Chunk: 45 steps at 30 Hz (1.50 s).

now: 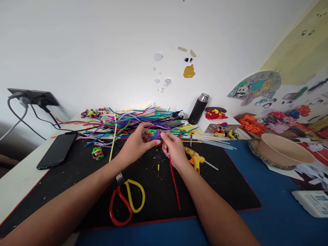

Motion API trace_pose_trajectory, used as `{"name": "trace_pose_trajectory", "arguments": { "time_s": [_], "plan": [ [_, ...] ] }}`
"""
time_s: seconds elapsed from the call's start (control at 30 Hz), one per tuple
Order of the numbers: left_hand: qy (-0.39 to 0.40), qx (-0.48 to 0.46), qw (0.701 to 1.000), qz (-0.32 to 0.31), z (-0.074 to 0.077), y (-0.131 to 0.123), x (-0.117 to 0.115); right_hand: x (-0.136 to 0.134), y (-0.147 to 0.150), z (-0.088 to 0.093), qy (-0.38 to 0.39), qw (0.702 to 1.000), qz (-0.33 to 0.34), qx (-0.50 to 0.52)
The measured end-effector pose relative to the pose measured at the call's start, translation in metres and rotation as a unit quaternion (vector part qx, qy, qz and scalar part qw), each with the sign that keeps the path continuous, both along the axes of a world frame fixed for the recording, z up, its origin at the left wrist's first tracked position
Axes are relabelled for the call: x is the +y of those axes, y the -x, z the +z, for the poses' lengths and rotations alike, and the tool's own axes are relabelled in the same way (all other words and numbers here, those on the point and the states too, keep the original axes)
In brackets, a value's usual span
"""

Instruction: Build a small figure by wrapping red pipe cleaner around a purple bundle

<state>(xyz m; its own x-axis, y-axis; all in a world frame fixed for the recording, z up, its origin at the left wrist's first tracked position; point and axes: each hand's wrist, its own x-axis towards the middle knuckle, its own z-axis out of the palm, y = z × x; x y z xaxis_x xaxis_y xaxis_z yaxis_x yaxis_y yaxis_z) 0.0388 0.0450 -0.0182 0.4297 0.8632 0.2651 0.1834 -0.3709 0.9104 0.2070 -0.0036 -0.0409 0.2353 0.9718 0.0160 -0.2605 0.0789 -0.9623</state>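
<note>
1. We have the small purple-and-red fuzzy bundle point(156, 135) between both hands, above the black mat point(217, 191); its long axis is unclear.
2. Our right hand point(174, 147) pinches its right side; our left hand point(138, 140) curls thumb and fingers round its left.
3. A red fuzzy strand point(175, 182) trails nearward from our right hand.
4. The yellow plastic glue gun point(196, 158) lies right, red-and-yellow-handled scissors point(129, 197) near left.

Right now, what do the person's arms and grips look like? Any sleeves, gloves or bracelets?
The left arm and right arm are bare as far as the picture shows, with no sleeves in sight. The left grip and right grip are ordinary human hands without gloves. I see no watch or bracelet, and no ring shows, though parts are hidden.
</note>
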Motion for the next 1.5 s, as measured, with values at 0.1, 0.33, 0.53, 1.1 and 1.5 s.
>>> {"name": "trace_pose_trajectory", "arguments": {
  "time_s": [0.1, 0.33, 0.53, 1.1, 1.5],
  "plan": [
    [-0.036, 0.048, 0.998, 0.02, 0.0002, 0.0017, -0.0011, -0.0009, 0.0018, 0.0005, -0.014, 1.0, 0.001, -0.019],
    [-0.097, 0.089, 0.99, 0.047, 0.0006, 0.0031, -0.0008, -0.0011, 0.0054, -0.0005, -0.026, 0.999, 0.0, -0.047],
    [-0.147, 0.098, 0.983, 0.047, -0.001, 0.0023, -0.0022, -0.0016, 0.0046, 0.0012, -0.03, 0.998, 0.005, -0.062],
    [-0.177, 0.093, 0.979, 0.038, 0.0015, 0.0023, -0.0037, -0.0024, 0.0062, 0.0024, -0.032, 0.997, 0.01, -0.063],
    [-0.179, 0.093, 0.978, 0.045, 0.0038, 0.0025, -0.0043, -0.0023, 0.0059, -0.0013, -0.03, 0.996, 0.02, -0.077]
  ]
}}
